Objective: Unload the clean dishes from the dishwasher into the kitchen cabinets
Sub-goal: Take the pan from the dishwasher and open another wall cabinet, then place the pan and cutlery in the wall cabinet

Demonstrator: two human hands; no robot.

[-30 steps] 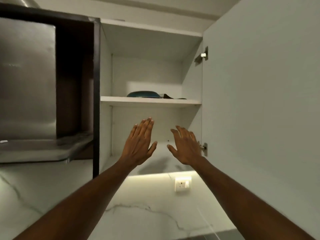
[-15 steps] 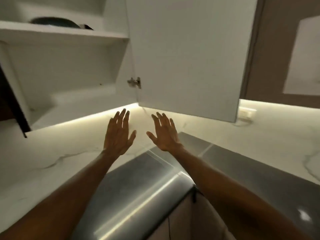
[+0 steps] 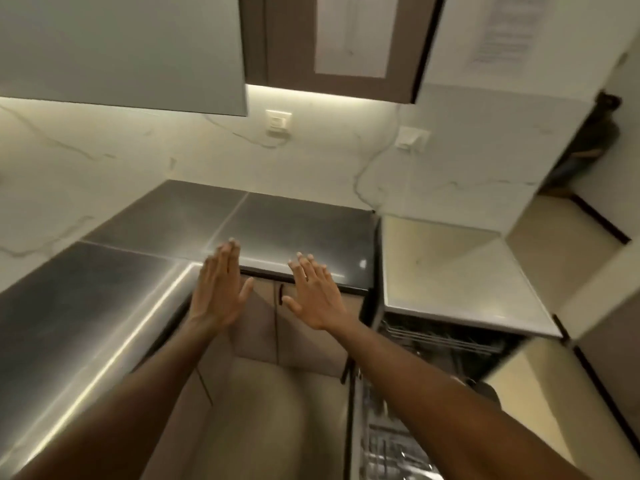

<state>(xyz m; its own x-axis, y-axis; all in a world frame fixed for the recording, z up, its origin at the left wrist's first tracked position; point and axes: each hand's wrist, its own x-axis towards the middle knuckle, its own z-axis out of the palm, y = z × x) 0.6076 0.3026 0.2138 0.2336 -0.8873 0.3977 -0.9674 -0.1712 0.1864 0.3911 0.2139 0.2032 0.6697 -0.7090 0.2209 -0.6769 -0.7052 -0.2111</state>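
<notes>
Dark steel countertop (image 3: 284, 223) wraps the corner just beyond the fingertips, with pale marbled wall (image 3: 145, 150) behind it. Left hand (image 3: 218, 292) is held edge-on, fingers straight and pressed together, holding nothing. Right hand (image 3: 317, 296) faces palm down, fingers straight and slightly spread, likewise bare. Below and right of the right fingers, the open dishwasher (image 3: 440, 341) shows its wire racks; contents are too blurred to tell.

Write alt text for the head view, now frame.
Both hands, left hand and right hand, are held open and empty above a steel counter. The open dishwasher with its wire rack sits lower right.
</notes>
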